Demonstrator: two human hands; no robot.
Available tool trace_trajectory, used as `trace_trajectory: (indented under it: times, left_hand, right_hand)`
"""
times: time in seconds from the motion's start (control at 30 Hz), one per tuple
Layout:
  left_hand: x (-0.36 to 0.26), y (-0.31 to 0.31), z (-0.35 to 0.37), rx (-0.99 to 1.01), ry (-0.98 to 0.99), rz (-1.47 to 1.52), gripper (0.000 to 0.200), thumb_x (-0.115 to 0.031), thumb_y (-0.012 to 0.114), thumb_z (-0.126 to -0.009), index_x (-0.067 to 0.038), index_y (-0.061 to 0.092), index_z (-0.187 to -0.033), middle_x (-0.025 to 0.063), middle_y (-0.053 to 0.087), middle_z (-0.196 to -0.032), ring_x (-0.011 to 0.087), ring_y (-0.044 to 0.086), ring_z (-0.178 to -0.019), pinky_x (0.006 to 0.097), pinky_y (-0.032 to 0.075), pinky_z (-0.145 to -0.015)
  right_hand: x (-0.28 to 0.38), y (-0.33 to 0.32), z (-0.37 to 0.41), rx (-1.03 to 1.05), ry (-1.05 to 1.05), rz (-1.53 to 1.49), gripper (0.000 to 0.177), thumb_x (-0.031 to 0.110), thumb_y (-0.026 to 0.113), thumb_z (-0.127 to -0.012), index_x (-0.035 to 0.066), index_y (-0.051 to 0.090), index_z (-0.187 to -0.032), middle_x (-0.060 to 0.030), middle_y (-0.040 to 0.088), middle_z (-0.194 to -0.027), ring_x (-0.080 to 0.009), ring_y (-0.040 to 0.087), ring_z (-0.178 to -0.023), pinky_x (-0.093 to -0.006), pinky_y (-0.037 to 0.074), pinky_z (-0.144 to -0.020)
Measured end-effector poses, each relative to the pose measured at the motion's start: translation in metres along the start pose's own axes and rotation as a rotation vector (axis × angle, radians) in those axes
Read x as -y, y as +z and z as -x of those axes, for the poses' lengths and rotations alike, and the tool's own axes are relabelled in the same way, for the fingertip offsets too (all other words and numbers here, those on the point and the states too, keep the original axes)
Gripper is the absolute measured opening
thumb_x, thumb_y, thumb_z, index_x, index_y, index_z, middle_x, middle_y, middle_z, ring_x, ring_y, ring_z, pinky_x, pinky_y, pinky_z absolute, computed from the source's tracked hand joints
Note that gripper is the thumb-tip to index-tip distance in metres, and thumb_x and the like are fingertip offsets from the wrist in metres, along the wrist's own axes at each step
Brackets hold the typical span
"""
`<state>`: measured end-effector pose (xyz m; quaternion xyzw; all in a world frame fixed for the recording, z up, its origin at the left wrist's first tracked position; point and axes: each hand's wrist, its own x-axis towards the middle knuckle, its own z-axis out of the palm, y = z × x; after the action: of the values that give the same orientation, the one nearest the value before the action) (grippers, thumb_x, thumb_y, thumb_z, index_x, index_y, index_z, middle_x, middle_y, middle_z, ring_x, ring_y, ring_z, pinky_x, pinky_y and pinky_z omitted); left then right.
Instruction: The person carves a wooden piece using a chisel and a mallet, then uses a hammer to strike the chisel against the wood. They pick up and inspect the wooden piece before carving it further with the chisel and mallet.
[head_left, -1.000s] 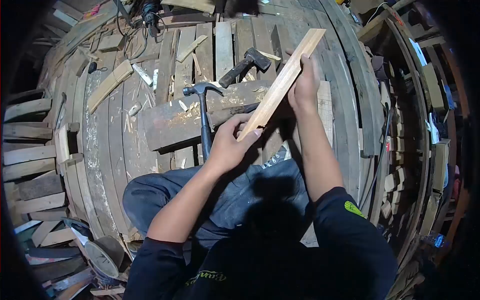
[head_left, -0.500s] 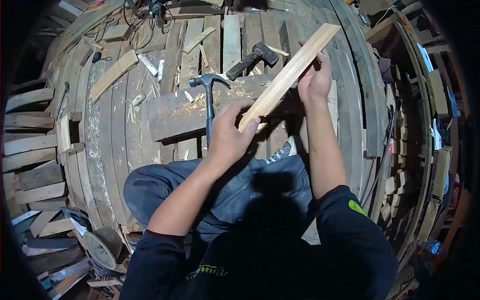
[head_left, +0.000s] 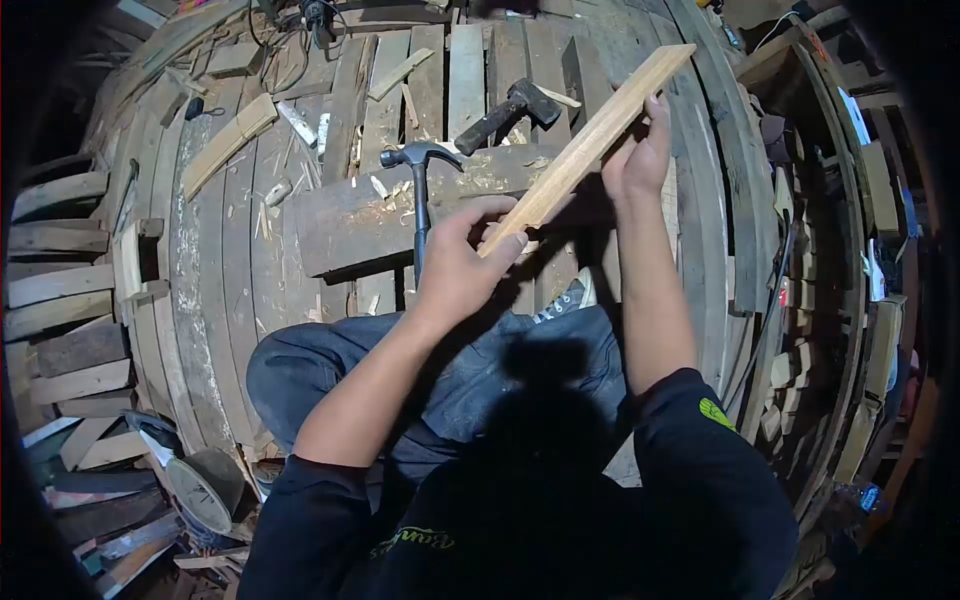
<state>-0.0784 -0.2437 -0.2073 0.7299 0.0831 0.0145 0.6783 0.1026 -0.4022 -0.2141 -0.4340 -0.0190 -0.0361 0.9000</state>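
Note:
A pale wooden strip slants up to the right in front of me, raised above a thick dark wooden block. Its lower end is pinched between the thumb and fingers of my left hand. My right hand supports the strip from beneath near its upper part, some fingers hidden behind it. Beside my left hand a claw hammer leans on the block, head up. Beyond the block lies a heavy dark-handled hammer.
Wood shavings and offcuts, one a pale board, lie on the plank floor. Cables and a dark tool are at the top left. Stacked wood lines the left; a wooden frame stands at the right.
The strip and both hands have shifted slightly to the right. The hold on the strip looks the same.

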Motion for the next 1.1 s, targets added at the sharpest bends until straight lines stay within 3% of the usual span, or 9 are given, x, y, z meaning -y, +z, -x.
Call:
trace_trajectory:
  times: [0.03, 0.17, 0.27, 0.53, 0.73, 0.8, 0.83, 0.97, 1.1]
  left_hand:
    - [-0.003, -0.001, 0.000, 0.030, -0.037, 0.007, 0.031, -0.004, 0.066, -0.084, 0.005, 0.060, -0.112, 0.0061, 0.064, -0.100, 0.0090, 0.059, -0.086, 0.0241, 0.048, -0.078]
    - [-0.004, -0.001, 0.000, 0.051, -0.047, 0.102, 0.029, -0.005, 0.065, -0.085, 0.005, 0.060, -0.111, 0.0056, 0.063, -0.096, 0.0084, 0.059, -0.083, 0.0228, 0.049, -0.074]
    - [-0.007, -0.002, 0.000, 0.077, -0.096, 0.093, 0.028, -0.006, 0.065, -0.085, 0.005, 0.061, -0.111, 0.0048, 0.063, -0.095, 0.0089, 0.059, -0.083, 0.0231, 0.049, -0.074]
    - [-0.001, -0.001, -0.002, 0.091, -0.057, 0.142, 0.025, -0.010, 0.063, -0.087, 0.004, 0.062, -0.108, 0.0048, 0.064, -0.092, 0.0098, 0.060, -0.078, 0.0236, 0.049, -0.069]
    - [-0.013, -0.002, -0.001, 0.182, -0.292, 0.386, 0.025, -0.011, 0.056, -0.092, 0.004, 0.059, -0.111, 0.0084, 0.066, -0.090, 0.0137, 0.063, -0.069, 0.0233, 0.049, -0.061]
    - [-0.021, -0.003, -0.001, 0.226, -0.431, 0.486, 0.026, -0.014, 0.050, -0.094, 0.003, 0.056, -0.113, 0.0118, 0.067, -0.093, 0.0162, 0.065, -0.070, 0.0246, 0.051, -0.060]
    - [-0.018, -0.004, -0.001, 0.237, -0.434, 0.499, 0.025, -0.016, 0.048, -0.095, 0.002, 0.055, -0.111, 0.0143, 0.068, -0.094, 0.0185, 0.067, -0.071, 0.0260, 0.052, -0.059]
    - [-0.022, -0.005, -0.002, 0.247, -0.493, 0.566, 0.023, -0.016, 0.049, -0.095, 0.002, 0.056, -0.108, 0.0157, 0.068, -0.093, 0.0193, 0.068, -0.072, 0.0265, 0.054, -0.062]
    - [-0.016, -0.004, -0.002, 0.230, -0.458, 0.568, 0.021, -0.014, 0.052, -0.094, 0.002, 0.058, -0.106, 0.0136, 0.068, -0.090, 0.0184, 0.067, -0.073, 0.0267, 0.053, -0.069]
  right_hand:
    - [0.000, -0.001, 0.000, -0.008, 0.002, -0.029, 0.028, 0.026, 0.056, -0.090, 0.004, 0.056, -0.107, -0.0076, 0.061, -0.095, -0.0180, 0.058, -0.090, -0.0308, 0.048, -0.082]
    - [-0.004, -0.011, -0.005, -0.024, 0.072, -0.035, 0.028, 0.031, 0.062, -0.088, 0.004, 0.061, -0.097, -0.0069, 0.062, -0.086, -0.0183, 0.060, -0.074, -0.0328, 0.051, -0.072]
    - [-0.006, -0.014, -0.008, -0.026, 0.062, -0.040, 0.028, 0.030, 0.062, -0.088, 0.004, 0.060, -0.098, -0.0068, 0.062, -0.085, -0.0188, 0.060, -0.071, -0.0345, 0.052, -0.070]
    - [-0.006, -0.012, -0.006, -0.037, 0.050, -0.051, 0.029, 0.027, 0.062, -0.089, 0.006, 0.058, -0.108, -0.0042, 0.060, -0.085, -0.0160, 0.059, -0.074, -0.0323, 0.053, -0.068]
    - [-0.006, -0.009, -0.004, -0.018, 0.022, -0.001, 0.030, 0.029, 0.062, -0.090, 0.006, 0.057, -0.109, -0.0032, 0.059, -0.085, -0.0156, 0.059, -0.077, -0.0317, 0.051, -0.071]
    - [-0.006, -0.011, -0.004, -0.034, 0.140, -0.086, 0.025, 0.020, 0.062, -0.089, 0.006, 0.051, -0.106, -0.0048, 0.055, -0.099, -0.0151, 0.054, -0.091, -0.0297, 0.046, -0.081]
    - [-0.005, -0.010, -0.004, -0.012, 0.121, -0.131, 0.029, 0.016, 0.060, -0.089, 0.002, 0.049, -0.112, -0.0083, 0.054, -0.102, -0.0180, 0.054, -0.095, -0.0325, 0.046, -0.085]
    - [-0.006, -0.009, -0.002, 0.040, 0.037, -0.019, 0.048, 0.003, 0.055, -0.085, -0.002, 0.035, -0.129, -0.0115, 0.054, -0.106, -0.0201, 0.056, -0.097, -0.0333, 0.047, -0.087]
    - [-0.008, -0.012, -0.004, 0.042, 0.030, 0.006, 0.053, -0.001, 0.057, -0.084, -0.002, 0.033, -0.130, -0.0136, 0.054, -0.107, -0.0194, 0.057, -0.095, -0.0319, 0.048, -0.085]
